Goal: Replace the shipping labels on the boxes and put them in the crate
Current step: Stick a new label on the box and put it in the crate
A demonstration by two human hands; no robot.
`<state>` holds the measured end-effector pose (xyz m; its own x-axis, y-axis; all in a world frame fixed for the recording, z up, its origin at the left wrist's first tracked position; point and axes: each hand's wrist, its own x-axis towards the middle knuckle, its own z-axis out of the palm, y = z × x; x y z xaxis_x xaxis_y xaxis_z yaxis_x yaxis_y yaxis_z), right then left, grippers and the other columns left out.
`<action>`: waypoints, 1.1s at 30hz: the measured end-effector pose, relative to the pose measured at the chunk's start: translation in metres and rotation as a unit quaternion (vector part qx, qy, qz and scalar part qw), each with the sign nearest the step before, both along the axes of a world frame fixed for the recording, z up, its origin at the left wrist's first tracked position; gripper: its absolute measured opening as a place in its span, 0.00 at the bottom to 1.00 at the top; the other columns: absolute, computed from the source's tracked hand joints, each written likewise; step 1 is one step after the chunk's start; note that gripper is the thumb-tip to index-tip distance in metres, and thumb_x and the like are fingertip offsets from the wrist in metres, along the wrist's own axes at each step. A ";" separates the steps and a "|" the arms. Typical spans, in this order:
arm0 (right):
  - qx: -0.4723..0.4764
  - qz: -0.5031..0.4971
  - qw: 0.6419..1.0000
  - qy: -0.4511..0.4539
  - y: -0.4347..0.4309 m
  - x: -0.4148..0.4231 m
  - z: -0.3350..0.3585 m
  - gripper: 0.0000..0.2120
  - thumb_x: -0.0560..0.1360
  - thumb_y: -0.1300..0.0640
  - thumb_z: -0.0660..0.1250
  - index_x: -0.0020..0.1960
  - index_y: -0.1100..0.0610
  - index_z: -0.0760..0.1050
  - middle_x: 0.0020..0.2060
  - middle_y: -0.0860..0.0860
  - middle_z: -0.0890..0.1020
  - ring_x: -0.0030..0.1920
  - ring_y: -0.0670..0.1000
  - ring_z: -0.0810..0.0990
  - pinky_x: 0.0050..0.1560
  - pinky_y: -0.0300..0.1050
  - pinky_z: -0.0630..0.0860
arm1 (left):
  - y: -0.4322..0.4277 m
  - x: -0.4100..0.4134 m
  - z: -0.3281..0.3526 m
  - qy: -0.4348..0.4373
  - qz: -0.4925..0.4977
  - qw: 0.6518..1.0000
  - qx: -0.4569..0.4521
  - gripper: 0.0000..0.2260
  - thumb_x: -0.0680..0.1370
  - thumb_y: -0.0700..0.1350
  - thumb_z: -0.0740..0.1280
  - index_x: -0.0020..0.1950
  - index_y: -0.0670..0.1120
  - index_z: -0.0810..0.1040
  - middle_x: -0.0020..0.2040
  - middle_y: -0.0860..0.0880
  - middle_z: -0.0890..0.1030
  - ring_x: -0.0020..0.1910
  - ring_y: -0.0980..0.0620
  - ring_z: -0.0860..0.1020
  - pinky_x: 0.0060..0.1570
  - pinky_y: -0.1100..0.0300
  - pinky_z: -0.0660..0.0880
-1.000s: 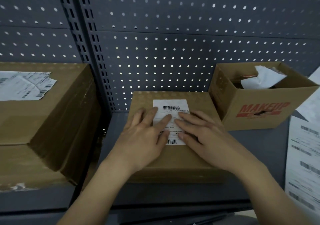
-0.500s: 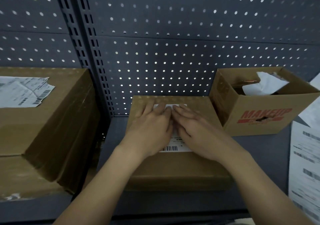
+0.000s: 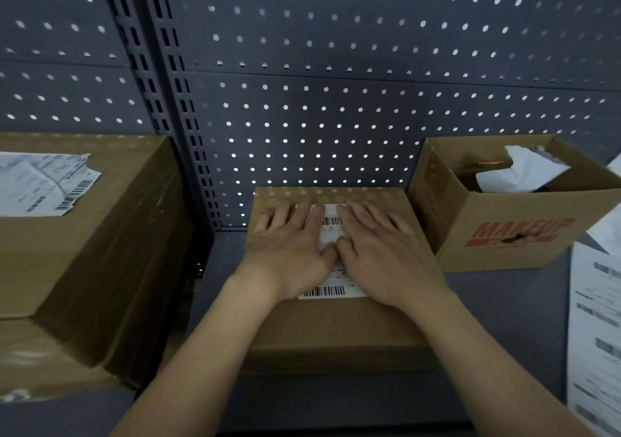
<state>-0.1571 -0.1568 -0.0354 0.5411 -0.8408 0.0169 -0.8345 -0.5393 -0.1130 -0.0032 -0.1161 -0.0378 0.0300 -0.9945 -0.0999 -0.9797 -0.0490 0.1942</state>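
My left hand [image 3: 292, 252] and right hand [image 3: 379, 252] have slid further up the new label [image 3: 331, 290] than a second ago. Both lie flat with straight fingers, pressing it on the middle box [image 3: 336, 332]. I judge the label is almost fixed. On the grey shelf [image 3: 504, 302] a big box [image 3: 84, 252] stands left, an open box [image 3: 504, 235] right, before a holed wall [image 3: 336, 100].

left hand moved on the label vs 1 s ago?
Yes. The left hand slid along the label toward the far edge of the box; the lower barcode is now uncovered.
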 end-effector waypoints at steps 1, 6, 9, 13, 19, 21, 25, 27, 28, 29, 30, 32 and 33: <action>0.001 -0.008 1.000 0.002 0.000 0.001 0.000 0.28 0.82 0.45 0.43 0.80 0.51 0.47 0.80 0.46 0.50 0.78 0.44 0.45 0.76 0.46 0.45 | 0.000 0.000 -0.001 0.005 0.002 1.000 0.000 0.33 0.81 0.64 0.45 0.82 0.51 0.42 0.82 0.53 0.42 0.80 0.51 0.40 0.77 0.51 0.40; -0.005 -0.045 0.999 -0.005 -0.002 0.001 -0.005 0.30 0.82 0.41 0.43 0.81 0.51 0.47 0.80 0.45 0.50 0.79 0.47 0.45 0.78 0.49 0.44 | 0.000 -0.001 -0.006 0.010 0.024 1.000 -0.005 0.35 0.80 0.65 0.45 0.81 0.48 0.41 0.82 0.52 0.41 0.80 0.52 0.38 0.78 0.48 0.39; -0.005 -0.063 0.998 -0.016 -0.001 0.000 -0.006 0.32 0.81 0.39 0.45 0.80 0.53 0.48 0.80 0.48 0.51 0.79 0.50 0.46 0.78 0.50 0.44 | 0.001 0.000 -0.008 0.014 0.034 0.999 -0.029 0.39 0.77 0.67 0.45 0.81 0.46 0.42 0.82 0.50 0.43 0.80 0.51 0.39 0.78 0.46 0.39; -0.013 -0.043 0.995 -0.089 -0.004 -0.007 -0.003 0.34 0.80 0.38 0.45 0.79 0.56 0.53 0.79 0.51 0.58 0.79 0.52 0.51 0.78 0.53 0.51 | 0.002 0.004 -0.007 0.037 0.043 0.997 -0.054 0.36 0.80 0.65 0.48 0.81 0.46 0.45 0.82 0.47 0.47 0.80 0.48 0.42 0.78 0.46 0.41; -0.004 0.056 0.998 -0.020 -0.014 -0.013 0.021 0.29 0.82 0.42 0.48 0.80 0.50 0.49 0.79 0.46 0.51 0.79 0.53 0.43 0.78 0.56 0.45 | -0.009 0.008 -0.002 0.046 0.038 0.998 -0.034 0.30 0.82 0.61 0.48 0.81 0.51 0.47 0.82 0.50 0.47 0.80 0.41 0.39 0.76 0.38 0.39; 0.024 0.062 0.997 0.047 -0.021 -0.010 0.016 0.29 0.82 0.39 0.45 0.80 0.45 0.43 0.80 0.46 0.45 0.79 0.54 0.37 0.77 0.59 0.38 | -0.012 0.010 -0.004 0.018 0.038 0.999 0.021 0.31 0.82 0.63 0.44 0.81 0.52 0.40 0.82 0.52 0.40 0.78 0.41 0.34 0.76 0.40 0.36; 0.042 0.016 0.998 0.048 -0.023 -0.012 0.000 0.34 0.80 0.34 0.40 0.80 0.48 0.38 0.79 0.45 0.41 0.78 0.50 0.36 0.77 0.55 0.36 | -0.011 0.012 -0.011 -0.015 0.044 0.999 0.016 0.33 0.80 0.67 0.41 0.81 0.53 0.37 0.81 0.54 0.38 0.78 0.44 0.33 0.77 0.43 0.38; 0.028 -0.012 0.999 0.035 -0.022 -0.012 -0.004 0.37 0.78 0.32 0.40 0.80 0.51 0.39 0.80 0.45 0.42 0.79 0.48 0.38 0.77 0.52 0.37 | -0.012 0.011 -0.014 -0.020 0.052 0.998 0.006 0.34 0.79 0.68 0.41 0.81 0.53 0.38 0.81 0.54 0.39 0.79 0.45 0.33 0.77 0.44 0.38; 0.025 -0.021 0.999 0.030 -0.022 -0.010 -0.006 0.38 0.78 0.32 0.41 0.80 0.51 0.40 0.80 0.46 0.43 0.79 0.48 0.39 0.78 0.52 0.38 | -0.012 0.011 -0.016 -0.018 0.056 0.998 0.002 0.35 0.79 0.68 0.41 0.81 0.52 0.39 0.81 0.54 0.39 0.79 0.46 0.34 0.77 0.45 0.39; 0.021 -0.029 0.999 0.026 -0.023 -0.009 -0.006 0.38 0.78 0.32 0.41 0.80 0.52 0.41 0.80 0.46 0.44 0.79 0.49 0.40 0.78 0.52 0.39 | -0.013 0.011 -0.016 -0.014 0.060 0.998 -0.002 0.36 0.78 0.69 0.41 0.81 0.51 0.40 0.81 0.54 0.40 0.79 0.46 0.35 0.78 0.46 0.39; 0.019 -0.035 0.999 0.023 -0.023 -0.007 -0.007 0.39 0.78 0.31 0.41 0.80 0.53 0.42 0.80 0.47 0.45 0.79 0.49 0.41 0.78 0.52 0.40 | -0.012 0.011 -0.016 -0.010 0.064 0.998 -0.007 0.38 0.77 0.70 0.41 0.81 0.51 0.41 0.82 0.54 0.41 0.79 0.47 0.36 0.78 0.47 0.39; 0.020 -0.054 0.998 0.014 -0.024 -0.005 -0.008 0.41 0.77 0.30 0.41 0.80 0.54 0.42 0.80 0.48 0.45 0.79 0.49 0.40 0.78 0.51 0.40 | -0.012 0.012 -0.015 0.001 0.070 0.997 -0.018 0.40 0.76 0.72 0.41 0.82 0.49 0.42 0.82 0.53 0.42 0.80 0.48 0.37 0.78 0.48 0.40; 0.025 -0.064 0.998 0.010 -0.025 -0.005 -0.008 0.42 0.76 0.30 0.41 0.80 0.55 0.42 0.80 0.49 0.45 0.79 0.49 0.40 0.78 0.50 0.40 | -0.011 0.013 -0.014 0.006 0.072 0.997 -0.023 0.41 0.76 0.73 0.41 0.82 0.49 0.42 0.82 0.52 0.42 0.80 0.48 0.37 0.78 0.49 0.40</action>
<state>-0.1623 -0.1814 -0.0436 0.4283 -0.9029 -0.0363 -0.8990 -0.4216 -0.1188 0.0093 -0.1272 -0.0521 0.1724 -0.9834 -0.0558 -0.9608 -0.1804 0.2106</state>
